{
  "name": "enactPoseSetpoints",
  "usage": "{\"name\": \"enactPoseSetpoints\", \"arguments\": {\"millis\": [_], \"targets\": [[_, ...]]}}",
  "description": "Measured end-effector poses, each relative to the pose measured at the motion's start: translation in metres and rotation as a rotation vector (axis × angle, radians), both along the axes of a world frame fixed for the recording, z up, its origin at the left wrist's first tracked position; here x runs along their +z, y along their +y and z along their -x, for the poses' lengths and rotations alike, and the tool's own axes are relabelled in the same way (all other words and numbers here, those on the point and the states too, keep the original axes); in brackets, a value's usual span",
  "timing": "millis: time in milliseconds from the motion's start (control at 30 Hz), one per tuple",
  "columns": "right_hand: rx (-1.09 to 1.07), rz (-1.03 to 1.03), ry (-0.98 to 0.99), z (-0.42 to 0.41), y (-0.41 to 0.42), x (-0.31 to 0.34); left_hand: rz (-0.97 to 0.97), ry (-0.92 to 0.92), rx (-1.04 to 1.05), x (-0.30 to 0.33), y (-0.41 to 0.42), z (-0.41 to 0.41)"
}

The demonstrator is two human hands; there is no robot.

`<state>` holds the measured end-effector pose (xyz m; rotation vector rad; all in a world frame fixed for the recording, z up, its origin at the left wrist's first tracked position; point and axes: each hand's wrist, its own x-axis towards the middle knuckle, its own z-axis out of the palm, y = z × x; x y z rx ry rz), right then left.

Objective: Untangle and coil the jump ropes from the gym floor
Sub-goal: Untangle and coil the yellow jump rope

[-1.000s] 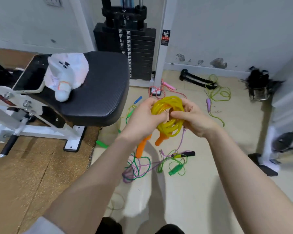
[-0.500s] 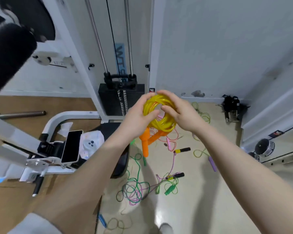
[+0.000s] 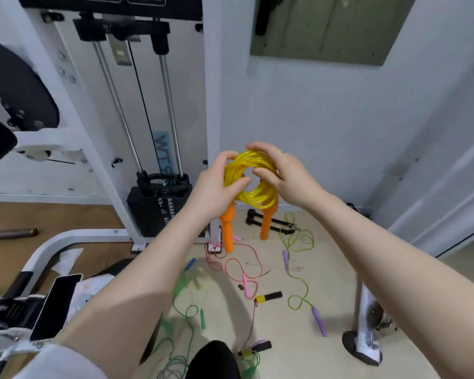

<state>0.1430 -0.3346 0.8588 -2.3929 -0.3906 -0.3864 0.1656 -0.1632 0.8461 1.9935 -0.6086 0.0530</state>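
Both hands grip one coil: left hand [image 3: 212, 187] has thumb and fingers curled round the left side of the yellow jump rope [image 3: 253, 179], thumb tip pressing into the ring's opening; right hand [image 3: 282, 173] curls over the top and right side, fingers hooked through the centre hole. Rope is wound into a tight ring of several turns, held up at chest height in front of the white wall. Two orange handles [image 3: 227, 231] hang straight down from the bottom of the coil, one under each hand, not touching each other. Below the grip, on the pale floor: a pink rope [image 3: 231, 262] in loose loops directly beneath the handles; a light green rope with purple handles [image 3: 303, 285] below and to the right; a darker green rope [image 3: 188, 313] below and to the left. A black-and-yellow handle [image 3: 268, 296] lies between the pink and light green ropes. Left of the grip stands a weight stack machine [image 3: 159, 206].
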Motion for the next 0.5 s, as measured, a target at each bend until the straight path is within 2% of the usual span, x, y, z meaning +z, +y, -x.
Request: {"name": "enactPoseSetpoints", "arguments": {"millis": [233,500], "targets": [[-0.104,-0.140,-0.003,-0.075,-0.056,0.005,0.031,-0.015,-0.048,0.008,-0.058,-0.090],[-0.240,-0.182,-0.091,-0.234,-0.146,0.045,0.137,-0.018,-0.199,0.051,-0.150,-0.260]]}}
